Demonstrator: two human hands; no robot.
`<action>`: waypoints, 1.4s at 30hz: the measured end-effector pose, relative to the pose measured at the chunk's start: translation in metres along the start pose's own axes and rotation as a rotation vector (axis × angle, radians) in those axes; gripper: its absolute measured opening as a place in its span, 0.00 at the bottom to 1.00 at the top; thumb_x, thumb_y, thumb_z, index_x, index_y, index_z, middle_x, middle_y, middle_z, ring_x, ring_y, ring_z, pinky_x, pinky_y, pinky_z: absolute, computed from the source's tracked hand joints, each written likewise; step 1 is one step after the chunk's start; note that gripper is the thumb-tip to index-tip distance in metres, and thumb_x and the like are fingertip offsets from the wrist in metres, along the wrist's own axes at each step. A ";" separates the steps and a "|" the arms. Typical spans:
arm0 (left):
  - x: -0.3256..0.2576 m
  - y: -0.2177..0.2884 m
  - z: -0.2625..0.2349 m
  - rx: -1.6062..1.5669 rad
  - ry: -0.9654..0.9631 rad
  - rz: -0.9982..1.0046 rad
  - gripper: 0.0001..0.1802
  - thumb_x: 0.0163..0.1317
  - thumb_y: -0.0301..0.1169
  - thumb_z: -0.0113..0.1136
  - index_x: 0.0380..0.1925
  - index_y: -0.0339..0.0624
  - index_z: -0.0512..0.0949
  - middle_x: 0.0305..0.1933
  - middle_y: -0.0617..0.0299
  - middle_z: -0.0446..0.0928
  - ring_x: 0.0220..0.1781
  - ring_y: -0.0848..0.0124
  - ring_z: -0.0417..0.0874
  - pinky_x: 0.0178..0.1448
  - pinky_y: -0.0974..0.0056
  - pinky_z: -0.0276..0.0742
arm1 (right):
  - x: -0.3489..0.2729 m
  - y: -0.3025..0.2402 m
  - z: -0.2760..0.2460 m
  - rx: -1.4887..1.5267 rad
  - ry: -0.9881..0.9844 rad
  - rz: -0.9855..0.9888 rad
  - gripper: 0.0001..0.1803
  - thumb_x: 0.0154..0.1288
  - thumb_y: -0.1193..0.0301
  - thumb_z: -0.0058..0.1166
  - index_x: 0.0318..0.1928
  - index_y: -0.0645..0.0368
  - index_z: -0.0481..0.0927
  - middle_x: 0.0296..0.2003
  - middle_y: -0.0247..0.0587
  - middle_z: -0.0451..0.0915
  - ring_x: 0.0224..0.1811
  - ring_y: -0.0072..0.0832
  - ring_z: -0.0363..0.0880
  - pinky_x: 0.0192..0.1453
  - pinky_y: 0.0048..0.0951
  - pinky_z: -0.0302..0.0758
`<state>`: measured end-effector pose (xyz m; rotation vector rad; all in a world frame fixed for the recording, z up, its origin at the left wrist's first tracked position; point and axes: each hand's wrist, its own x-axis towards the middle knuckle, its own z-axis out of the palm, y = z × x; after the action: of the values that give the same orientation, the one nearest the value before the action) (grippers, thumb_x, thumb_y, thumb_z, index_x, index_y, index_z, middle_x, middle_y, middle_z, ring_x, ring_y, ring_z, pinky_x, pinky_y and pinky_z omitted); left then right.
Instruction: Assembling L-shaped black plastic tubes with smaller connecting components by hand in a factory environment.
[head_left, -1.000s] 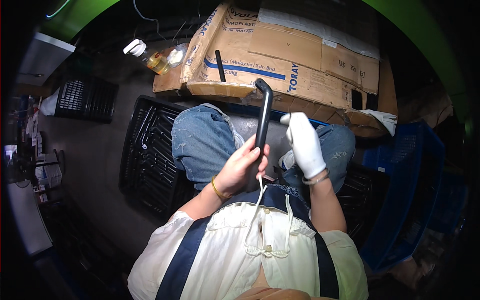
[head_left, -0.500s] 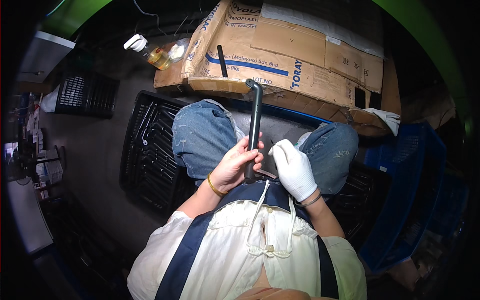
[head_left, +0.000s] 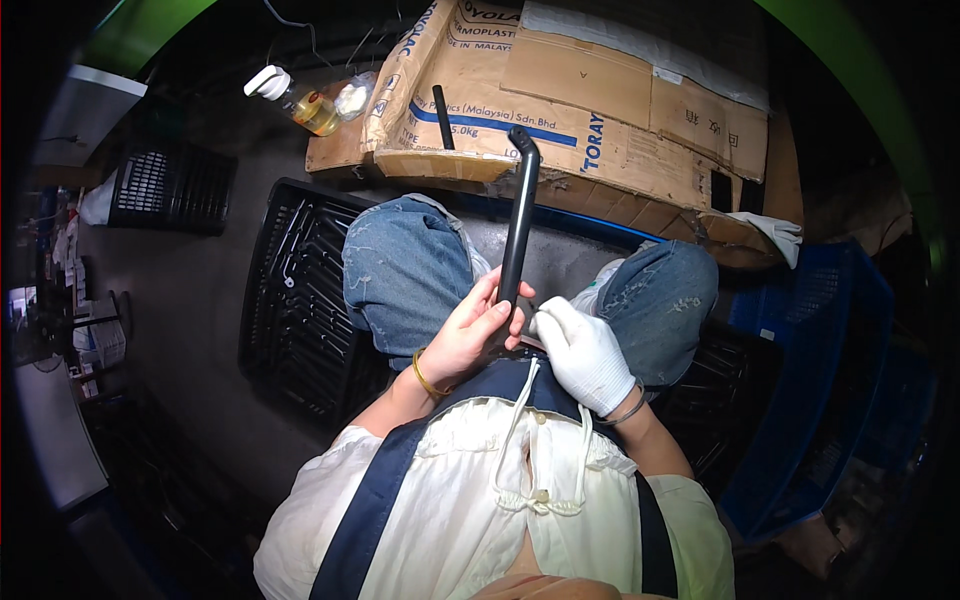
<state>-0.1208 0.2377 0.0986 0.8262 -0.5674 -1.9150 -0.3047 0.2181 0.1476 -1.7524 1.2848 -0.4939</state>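
Black bent tube (head_left: 519, 225): held aslant above the gap between the jeans-clad knees (head_left: 395, 285), its bent end pointed toward the cardboard box (head_left: 610, 207).
Left hand (head_left: 474, 330): bare, wrapped round the tube's lower part.
Right hand (head_left: 583, 358): white-gloved, fingers curled, just beside the tube's lower end; whether anything is gripped cannot be told.
Short black rod (head_left: 443, 118): rested on the box.
Black crate (head_left: 255, 285): filled with dark parts, set beside the left knee.
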 end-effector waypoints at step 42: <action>-0.004 0.002 0.006 0.121 -0.126 0.077 0.31 0.74 0.28 0.42 0.74 0.39 0.47 0.55 0.60 0.64 0.37 0.80 0.66 0.39 0.73 0.69 | 0.000 -0.011 0.010 -0.139 -0.093 -0.082 0.13 0.72 0.66 0.48 0.48 0.60 0.77 0.28 0.41 0.85 0.30 0.37 0.86 0.33 0.34 0.81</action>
<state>-0.1230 0.2407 0.1055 0.7520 -0.7875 -1.8861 -0.2912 0.2227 0.1515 -1.9265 1.2104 -0.3724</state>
